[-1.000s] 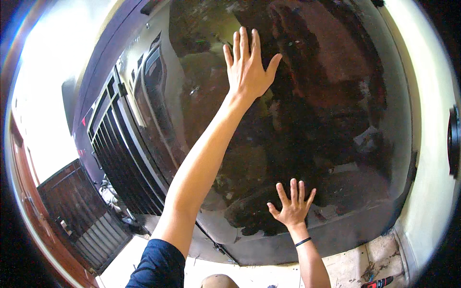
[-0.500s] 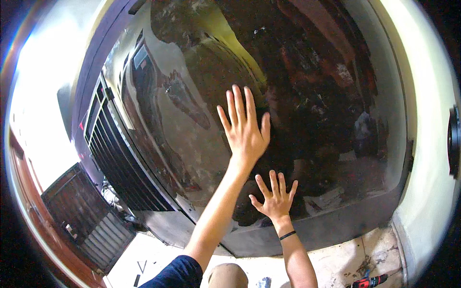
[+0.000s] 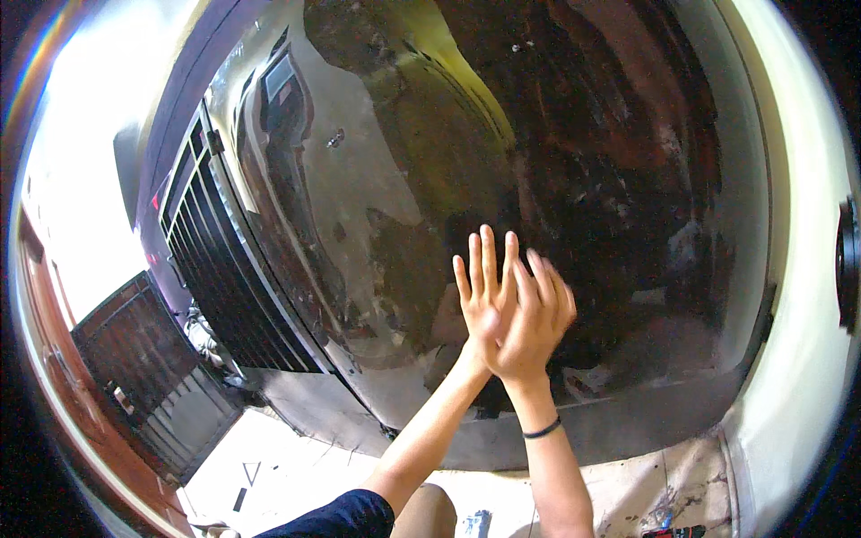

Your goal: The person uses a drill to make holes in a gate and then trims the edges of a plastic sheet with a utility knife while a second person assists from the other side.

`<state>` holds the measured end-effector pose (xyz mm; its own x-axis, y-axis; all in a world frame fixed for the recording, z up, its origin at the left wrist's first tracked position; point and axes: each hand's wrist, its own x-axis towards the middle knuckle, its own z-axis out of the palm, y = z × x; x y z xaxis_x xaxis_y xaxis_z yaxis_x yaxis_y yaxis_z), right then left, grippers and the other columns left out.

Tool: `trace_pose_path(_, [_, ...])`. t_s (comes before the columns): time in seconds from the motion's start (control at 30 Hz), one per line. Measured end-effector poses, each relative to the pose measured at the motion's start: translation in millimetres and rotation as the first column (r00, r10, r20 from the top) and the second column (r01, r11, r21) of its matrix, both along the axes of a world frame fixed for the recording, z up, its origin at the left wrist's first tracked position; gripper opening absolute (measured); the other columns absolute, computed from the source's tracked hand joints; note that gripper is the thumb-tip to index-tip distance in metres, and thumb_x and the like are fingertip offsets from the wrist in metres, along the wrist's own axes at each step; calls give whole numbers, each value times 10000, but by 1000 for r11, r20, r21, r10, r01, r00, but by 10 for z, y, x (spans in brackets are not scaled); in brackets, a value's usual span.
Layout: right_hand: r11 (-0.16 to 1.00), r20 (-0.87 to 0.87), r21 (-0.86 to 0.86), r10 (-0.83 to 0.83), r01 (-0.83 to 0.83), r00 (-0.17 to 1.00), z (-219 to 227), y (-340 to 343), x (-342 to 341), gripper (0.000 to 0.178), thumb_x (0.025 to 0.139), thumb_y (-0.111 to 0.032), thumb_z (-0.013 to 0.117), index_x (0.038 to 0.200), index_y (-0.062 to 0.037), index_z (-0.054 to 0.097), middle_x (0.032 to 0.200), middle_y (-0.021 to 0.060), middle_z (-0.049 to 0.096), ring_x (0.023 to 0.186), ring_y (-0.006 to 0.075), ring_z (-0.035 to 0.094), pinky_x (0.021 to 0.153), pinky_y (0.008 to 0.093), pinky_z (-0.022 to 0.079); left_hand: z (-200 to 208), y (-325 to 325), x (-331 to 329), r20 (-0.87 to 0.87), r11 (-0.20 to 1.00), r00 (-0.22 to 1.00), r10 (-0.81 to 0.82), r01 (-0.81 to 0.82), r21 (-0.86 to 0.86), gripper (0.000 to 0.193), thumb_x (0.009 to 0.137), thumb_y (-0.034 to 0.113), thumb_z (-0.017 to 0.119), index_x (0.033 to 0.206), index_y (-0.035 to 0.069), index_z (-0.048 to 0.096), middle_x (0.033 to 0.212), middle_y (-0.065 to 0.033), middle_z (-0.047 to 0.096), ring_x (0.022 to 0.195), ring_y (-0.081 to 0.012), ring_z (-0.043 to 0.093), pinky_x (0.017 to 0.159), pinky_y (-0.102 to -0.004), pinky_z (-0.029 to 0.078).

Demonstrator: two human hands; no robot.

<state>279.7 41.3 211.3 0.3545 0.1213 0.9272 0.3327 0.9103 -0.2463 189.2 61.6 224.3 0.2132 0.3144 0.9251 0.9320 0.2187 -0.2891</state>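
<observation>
Two together: left hand and right hand overlap at a glossy dark panel

A person brings both bare hands together just below the center of the frame, the right hand passing in front of the left. Both are unclenched, fingers extended toward the top of the picture; the right hand's fingertips are slightly blurred. Whether the palms press on each other or on the panel behind cannot be told from this angle. The panel fills the middle and upper right of the frame, its shiny surface marked by a yellowish streak at upper center. A black wristband circles the right wrist, while a navy sleeve covers the left arm at the lower edge, next to a tan-clad knee. Black bars stand left of the panel, with a dark gate at lower left. A pale wall runs down the right side. On the light floor, a small clear object lies near the knee, and a black-and-red item is cut off by the bottom edge at lower right.
</observation>
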Motion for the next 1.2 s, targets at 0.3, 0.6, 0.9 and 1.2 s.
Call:
trace_pose_path(0.3, [926, 225, 265, -331, 270, 916, 2350, 552, -325, 724, 1007, -575, 630, 1672, -348, 453, 1772, 114, 356, 1648, 313, 284, 1334, 669, 152, -361, 46, -124, -73, 987, 985, -153, 150, -50, 729, 1007, 410, 591, 1629, 46, 477, 1675, -286, 422, 1633, -489, 273, 1316, -704, 135])
trace_pose_path(0.6, [912, 315, 16, -394, 411, 863, 631, 542, -344, 703, 1025, -727, 509, 1676, -476, 422, 1780, 99, 362, 1639, 364, 317, 1276, 725, 183, -1049, -554, -331, -33, 985, 990, -134, 130, -117, 523, 967, 232, 692, 1446, 24, 656, 1565, -192, 593, 1536, -384, 484, 1298, -610, 276])
trace_pose_path(0.9, [884, 379, -135, -370, 446, 848, -1299, 383, -791, 864, 913, -931, 482, 1676, -540, 370, 1824, 186, 173, 1664, 497, 155, 1194, 866, -22, -2284, -1105, -935, 120, 946, 974, -194, 218, -241, 619, 922, 141, 735, 1511, 18, 588, 1587, -208, 549, 1498, -375, 518, 1259, -549, 359])
trace_pose_path(1.2, [870, 367, -158, -387, 467, 846, -1348, 333, -909, 835, 934, -931, 434, 1664, -527, 406, 1813, 210, 195, 1664, 497, 160, 1204, 856, -19, -1718, -885, -1681, 228, 996, 970, -84, 79, 33, 709, 1063, 355, 570, 1676, 32, 420, 1762, -229, 346, 1671, -394, 244, 1343, -617, 36])
